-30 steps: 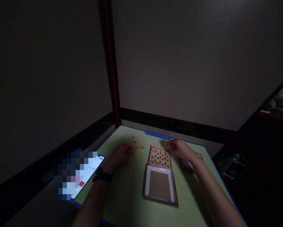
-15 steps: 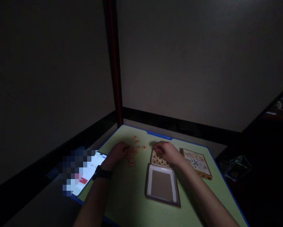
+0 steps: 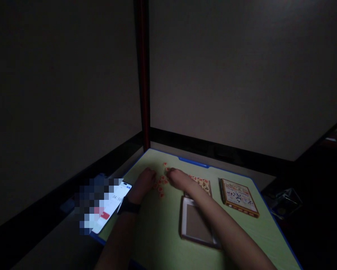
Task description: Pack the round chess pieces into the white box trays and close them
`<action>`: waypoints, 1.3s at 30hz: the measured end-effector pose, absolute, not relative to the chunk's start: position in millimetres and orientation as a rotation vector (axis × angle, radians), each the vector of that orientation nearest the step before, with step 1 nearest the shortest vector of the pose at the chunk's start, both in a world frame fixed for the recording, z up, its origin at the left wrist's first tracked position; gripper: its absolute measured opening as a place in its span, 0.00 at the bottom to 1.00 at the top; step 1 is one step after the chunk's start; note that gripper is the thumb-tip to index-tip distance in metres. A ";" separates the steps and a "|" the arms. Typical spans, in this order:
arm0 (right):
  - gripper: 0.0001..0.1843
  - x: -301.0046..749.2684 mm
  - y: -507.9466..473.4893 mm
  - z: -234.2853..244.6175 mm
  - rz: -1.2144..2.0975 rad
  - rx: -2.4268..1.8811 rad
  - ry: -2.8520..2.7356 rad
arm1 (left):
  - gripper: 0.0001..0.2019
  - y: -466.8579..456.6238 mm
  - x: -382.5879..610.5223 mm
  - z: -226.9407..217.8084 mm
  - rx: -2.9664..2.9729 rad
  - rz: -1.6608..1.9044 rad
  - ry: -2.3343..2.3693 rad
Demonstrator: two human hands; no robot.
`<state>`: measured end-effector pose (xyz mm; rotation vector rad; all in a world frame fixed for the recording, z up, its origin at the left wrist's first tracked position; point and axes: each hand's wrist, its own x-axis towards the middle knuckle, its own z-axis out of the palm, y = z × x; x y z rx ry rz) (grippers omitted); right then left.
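Several round Chinese chess pieces (image 3: pixel 160 189) with red markings lie loose on the green tabletop. My left hand (image 3: pixel 146 181) is at their left edge, fingers curled together; what they hold, if anything, is hidden. From the right, my right hand (image 3: pixel 179 179) reaches in with its fingers closed at a loose piece by the fingertips. Behind my right forearm, an open box tray (image 3: pixel 210 187) holds rows of pieces, red-marked at the back and dark-marked nearer. Its empty lid-like half (image 3: pixel 184 219) lies in front, partly covered by my forearm.
A printed flat box (image 3: pixel 240 197) lies on the right of the table. A lit phone (image 3: pixel 108 206) showing a timer rests at the left edge, partly pixelated. Walls meet behind the blue-rimmed table (image 3: pixel 270 232). A clear-looking bag (image 3: pixel 286 202) is beyond the right edge.
My right hand has moved left from the box tray to the loose pieces, uncovering red-marked pieces in the tray's back row. My left hand stays beside the loose pieces. The view has shifted slightly.
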<state>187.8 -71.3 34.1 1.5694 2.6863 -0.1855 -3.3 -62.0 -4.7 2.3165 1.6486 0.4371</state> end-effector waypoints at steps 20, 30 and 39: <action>0.17 180.7 -103.6 33.7 -0.235 1.510 2.774 | 0.11 -64.8 -3.0 -0.5 2.341 0.415 1.697; 0.14 194.8 -145.0 36.4 -0.237 1.514 2.724 | 0.11 -63.6 -3.1 1.6 2.312 0.393 1.701; 0.13 190.4 -141.8 31.2 -0.226 1.504 2.761 | 0.09 -65.9 -2.4 4.9 2.294 0.390 1.700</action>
